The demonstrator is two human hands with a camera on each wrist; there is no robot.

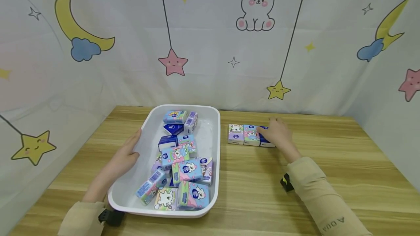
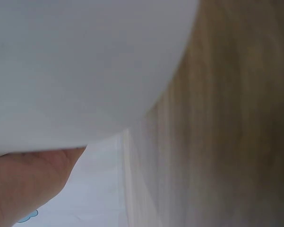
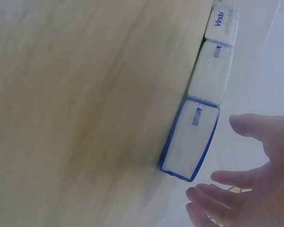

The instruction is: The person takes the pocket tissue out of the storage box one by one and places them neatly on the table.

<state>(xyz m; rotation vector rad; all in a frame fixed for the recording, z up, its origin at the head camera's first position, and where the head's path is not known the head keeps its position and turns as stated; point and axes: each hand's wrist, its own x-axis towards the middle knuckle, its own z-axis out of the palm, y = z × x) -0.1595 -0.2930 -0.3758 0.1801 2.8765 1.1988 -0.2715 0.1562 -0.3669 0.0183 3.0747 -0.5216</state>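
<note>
A white tray (image 1: pixel 144 133) on the wooden table (image 1: pixel 328 163) holds several small tissue packs (image 1: pixel 186 170) in a loose pile. My left hand (image 1: pixel 126 154) rests with straight fingers against the tray's left rim; in the left wrist view the tray wall (image 2: pixel 75 71) fills the frame, with part of the hand (image 2: pixel 23 182) below it. Right of the tray, three packs lie in a row: a lilac one (image 1: pixel 236 134), a pink-green one (image 1: pixel 251 134) and a blue one (image 1: pixel 265 142). My right hand (image 1: pixel 279 134) hovers open at the blue pack (image 3: pixel 191 139), its fingers (image 3: pixel 212 196) spread just off it.
A cartoon-printed cloth (image 1: pixel 210 39) with moons, stars and a rabbit hangs behind and beside the table. Bare wood (image 1: pixel 344 177) lies right of the row and in front of it. Both sleeves are beige, with a black strap at each wrist.
</note>
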